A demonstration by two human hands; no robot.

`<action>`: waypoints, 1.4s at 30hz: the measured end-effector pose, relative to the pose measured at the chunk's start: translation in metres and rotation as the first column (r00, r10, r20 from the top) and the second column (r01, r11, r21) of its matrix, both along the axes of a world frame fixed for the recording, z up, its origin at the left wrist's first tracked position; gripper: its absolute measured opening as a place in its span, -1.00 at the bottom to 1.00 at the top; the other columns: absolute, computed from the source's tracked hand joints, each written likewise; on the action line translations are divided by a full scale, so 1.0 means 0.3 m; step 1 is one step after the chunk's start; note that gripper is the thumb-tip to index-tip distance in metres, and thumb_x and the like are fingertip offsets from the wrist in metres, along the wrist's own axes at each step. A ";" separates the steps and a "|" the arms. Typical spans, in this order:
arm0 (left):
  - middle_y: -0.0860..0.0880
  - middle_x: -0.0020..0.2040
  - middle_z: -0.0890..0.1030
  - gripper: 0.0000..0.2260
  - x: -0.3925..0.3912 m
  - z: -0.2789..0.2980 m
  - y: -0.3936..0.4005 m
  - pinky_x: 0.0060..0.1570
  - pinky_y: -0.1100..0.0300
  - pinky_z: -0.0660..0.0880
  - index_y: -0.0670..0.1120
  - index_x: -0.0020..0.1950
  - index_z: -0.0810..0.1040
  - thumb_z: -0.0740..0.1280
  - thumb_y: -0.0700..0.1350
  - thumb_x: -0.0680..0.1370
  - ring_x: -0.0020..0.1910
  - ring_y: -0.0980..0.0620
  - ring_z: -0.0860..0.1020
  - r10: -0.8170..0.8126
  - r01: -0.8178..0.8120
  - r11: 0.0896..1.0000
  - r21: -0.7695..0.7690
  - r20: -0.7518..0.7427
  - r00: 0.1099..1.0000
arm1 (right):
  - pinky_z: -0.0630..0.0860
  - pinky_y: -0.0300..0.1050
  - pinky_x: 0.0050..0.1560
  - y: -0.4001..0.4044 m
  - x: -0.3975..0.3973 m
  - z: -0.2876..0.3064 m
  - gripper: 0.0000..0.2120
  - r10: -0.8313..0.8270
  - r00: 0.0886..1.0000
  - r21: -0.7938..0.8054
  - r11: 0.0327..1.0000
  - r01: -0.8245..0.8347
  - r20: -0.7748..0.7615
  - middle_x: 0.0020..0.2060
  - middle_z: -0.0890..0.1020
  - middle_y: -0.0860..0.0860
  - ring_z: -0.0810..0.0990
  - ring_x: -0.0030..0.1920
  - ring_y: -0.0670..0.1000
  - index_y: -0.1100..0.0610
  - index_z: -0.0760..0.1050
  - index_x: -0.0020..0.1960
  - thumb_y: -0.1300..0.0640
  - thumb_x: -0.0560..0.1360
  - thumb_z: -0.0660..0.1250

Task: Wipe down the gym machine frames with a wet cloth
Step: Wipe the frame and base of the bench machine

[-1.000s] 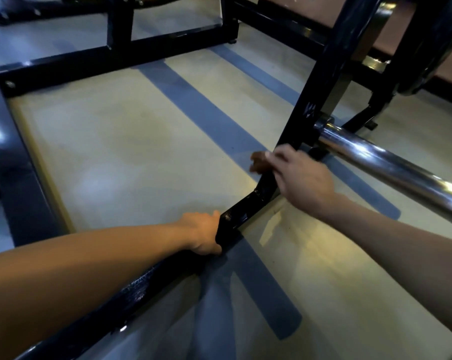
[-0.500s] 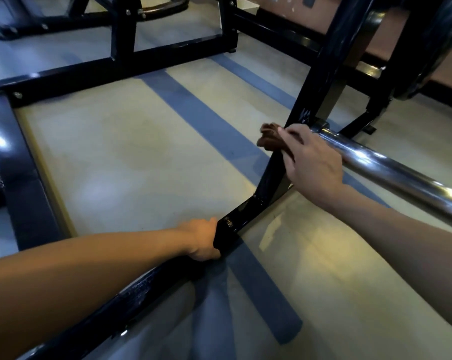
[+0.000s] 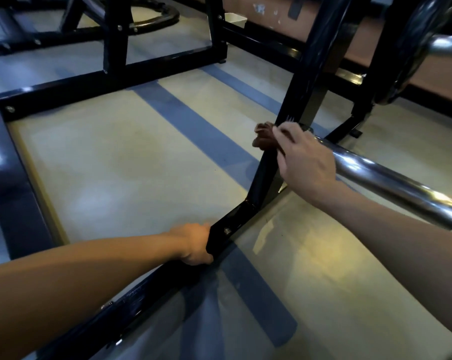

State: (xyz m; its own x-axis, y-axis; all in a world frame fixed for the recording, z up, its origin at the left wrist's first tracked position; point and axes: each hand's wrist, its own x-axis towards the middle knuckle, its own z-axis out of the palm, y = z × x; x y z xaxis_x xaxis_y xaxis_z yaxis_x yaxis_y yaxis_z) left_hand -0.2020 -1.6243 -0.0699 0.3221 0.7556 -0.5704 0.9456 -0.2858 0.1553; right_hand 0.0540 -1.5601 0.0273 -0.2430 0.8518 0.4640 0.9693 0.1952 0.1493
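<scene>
While the left hand (image 3: 195, 242) grips the low black steel base rail (image 3: 227, 229) of the gym machine frame, the right hand (image 3: 306, 162) presses a crumpled brown cloth (image 3: 263, 137) against the slanted black upright post (image 3: 295, 105). Compared with a second ago, cloth and hand sit higher up that post. A small white tub (image 3: 235, 19) stands by the wall, contents unseen. Beige floor (image 3: 115, 165) carries blue stripes (image 3: 201, 126); a chrome bar (image 3: 391, 183) crosses at right.

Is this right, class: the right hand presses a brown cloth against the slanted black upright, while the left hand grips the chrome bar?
Not quite. In the head view the left hand grips the low black frame rail, not the chrome bar, which lies untouched beside the right hand. The brown cloth against the slanted black upright is right.
</scene>
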 end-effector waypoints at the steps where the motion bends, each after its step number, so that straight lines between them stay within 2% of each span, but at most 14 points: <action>1: -0.15 0.33 0.56 -0.44 0.001 0.000 0.000 0.09 0.10 0.50 -0.05 0.42 0.38 0.43 0.15 0.52 0.28 -0.20 0.56 0.012 -0.012 1.000 -0.001 -0.005 1.000 | 0.49 -0.04 -0.32 -0.023 0.000 -0.028 -0.53 0.039 0.999 -0.041 0.998 -0.037 0.036 0.35 0.41 -0.01 0.55 0.02 0.14 0.06 0.36 0.50 0.09 0.60 0.32; 4: -0.14 0.33 0.55 -0.43 0.004 -0.005 0.000 0.07 0.11 0.49 -0.07 0.40 0.37 0.43 0.18 0.52 0.29 -0.20 0.55 0.037 -0.037 0.999 0.008 -0.033 0.999 | 0.41 -0.04 -0.39 -0.091 -0.007 -0.132 -0.52 0.207 0.950 -0.325 0.938 -0.124 0.234 0.39 0.35 -0.03 0.49 -0.02 0.08 0.04 0.25 0.53 0.11 0.64 0.24; 5: -0.14 0.34 0.55 -0.42 0.008 -0.003 0.000 0.09 0.10 0.49 -0.07 0.41 0.38 0.43 0.18 0.51 0.30 -0.20 0.55 0.037 -0.037 0.999 0.016 -0.036 0.999 | 0.40 -0.05 -0.39 -0.087 0.001 -0.124 -0.52 0.220 0.947 -0.332 0.934 -0.135 0.234 0.39 0.34 -0.03 0.49 -0.01 0.07 0.03 0.23 0.54 0.09 0.65 0.22; 9: -0.14 0.33 0.58 -0.47 0.014 0.002 -0.007 0.11 0.12 0.50 -0.07 0.41 0.43 0.43 0.13 0.52 0.30 -0.19 0.56 0.024 -0.024 0.999 0.032 -0.022 0.999 | 0.39 -0.08 -0.30 0.017 0.012 0.038 -0.51 0.015 0.998 0.022 1.000 -0.016 0.061 0.38 0.38 0.01 0.55 0.02 0.12 0.06 0.29 0.55 0.03 0.65 0.25; 12: -0.15 0.31 0.58 -0.50 0.010 0.007 -0.013 0.13 0.08 0.52 -0.07 0.37 0.45 0.43 0.13 0.52 0.29 -0.19 0.56 0.014 -0.013 0.999 0.043 -0.013 1.000 | 0.36 -0.08 -0.30 0.029 0.002 0.045 -0.49 -0.054 0.998 0.098 0.994 0.052 0.016 0.37 0.40 0.03 0.54 0.03 0.13 0.09 0.31 0.56 0.03 0.64 0.29; 17: -0.15 0.30 0.57 -0.48 -0.017 -0.004 -0.021 0.06 0.09 0.49 -0.07 0.33 0.42 0.41 0.20 0.51 0.26 -0.21 0.56 0.013 -0.013 0.998 0.057 -0.006 1.000 | 0.41 -0.03 -0.39 -0.046 0.013 -0.140 -0.44 0.191 0.920 -0.233 0.966 -0.114 0.343 0.41 0.40 0.04 0.52 -0.03 0.11 0.10 0.24 0.59 0.07 0.64 0.29; 21: -0.14 0.30 0.59 -0.51 -0.008 0.001 -0.010 0.10 0.07 0.52 -0.02 0.34 0.45 0.42 0.16 0.50 0.26 -0.20 0.57 -0.005 0.005 0.998 0.057 -0.007 1.000 | 0.38 -0.07 -0.32 0.007 0.013 0.011 -0.50 0.051 0.997 -0.023 0.998 -0.050 0.049 0.38 0.41 0.02 0.55 0.01 0.09 0.01 0.28 0.56 0.03 0.65 0.27; 24: -0.14 0.30 0.59 -0.49 -0.008 0.002 -0.011 0.11 0.06 0.53 -0.02 0.36 0.45 0.42 0.17 0.50 0.27 -0.21 0.57 -0.012 0.012 0.999 0.049 -0.010 1.000 | 0.33 -0.12 -0.27 0.026 0.028 0.086 -0.55 -0.019 0.988 0.109 0.993 0.035 -0.150 0.36 0.41 0.04 0.56 0.01 0.10 -0.04 0.36 0.49 0.05 0.62 0.33; 28: -0.14 0.32 0.57 -0.44 -0.005 -0.004 -0.010 0.10 0.07 0.51 -0.04 0.37 0.40 0.43 0.21 0.49 0.29 -0.21 0.55 0.006 -0.004 0.999 0.054 -0.037 0.999 | 0.43 -0.10 -0.33 -0.035 0.035 -0.017 -0.60 0.100 0.994 -0.046 0.994 -0.098 0.034 0.36 0.40 0.04 0.57 -0.02 0.13 -0.04 0.44 0.44 0.02 0.61 0.36; 31: -0.15 0.32 0.56 -0.44 0.000 -0.002 -0.009 0.10 0.07 0.49 -0.06 0.37 0.39 0.41 0.22 0.51 0.30 -0.21 0.54 0.005 -0.002 0.998 0.058 -0.051 0.999 | 0.48 -0.05 -0.36 -0.072 0.026 -0.100 -0.62 0.229 0.938 -0.290 0.945 -0.150 0.260 0.39 0.37 0.00 0.56 -0.01 0.09 -0.08 0.39 0.46 -0.14 0.70 0.11; 34: -0.15 0.31 0.57 -0.47 0.007 0.005 -0.008 0.09 0.09 0.50 -0.06 0.36 0.43 0.42 0.19 0.51 0.28 -0.20 0.55 -0.011 0.015 0.998 0.065 -0.056 0.998 | 0.54 -0.02 -0.31 -0.040 0.035 -0.024 -0.62 0.184 0.972 -0.154 0.975 -0.161 0.149 0.33 0.44 0.01 0.59 -0.02 0.12 -0.04 0.42 0.46 -0.07 0.68 0.14; 36: -0.14 0.28 0.59 -0.49 0.006 0.005 -0.008 0.08 0.09 0.51 -0.04 0.35 0.45 0.43 0.18 0.51 0.26 -0.19 0.57 -0.014 0.016 0.998 0.062 -0.046 0.999 | 0.58 -0.02 -0.26 -0.012 0.042 0.043 -0.62 0.051 0.998 0.028 0.998 -0.050 -0.032 0.32 0.45 0.01 0.60 0.00 0.13 0.00 0.45 0.47 -0.02 0.66 0.25; 38: -0.14 0.28 0.59 -0.47 0.004 0.001 -0.008 0.07 0.09 0.51 -0.04 0.36 0.44 0.43 0.19 0.50 0.26 -0.20 0.57 -0.010 0.013 0.998 0.056 -0.048 0.999 | 0.59 0.00 -0.22 -0.004 0.048 0.060 -0.61 -0.038 0.990 0.090 0.995 0.050 -0.136 0.33 0.43 0.02 0.59 0.04 0.12 0.00 0.44 0.48 -0.01 0.66 0.27; 42: -0.14 0.32 0.56 -0.44 0.001 0.000 -0.007 0.10 0.09 0.49 -0.07 0.38 0.40 0.41 0.21 0.52 0.30 -0.20 0.54 -0.003 0.006 0.998 0.058 -0.061 0.998 | 0.57 0.01 -0.27 -0.057 0.021 -0.041 -0.55 0.096 0.992 -0.136 0.987 -0.084 0.083 0.39 0.36 0.04 0.58 0.03 0.17 -0.02 0.33 0.53 0.02 0.66 0.24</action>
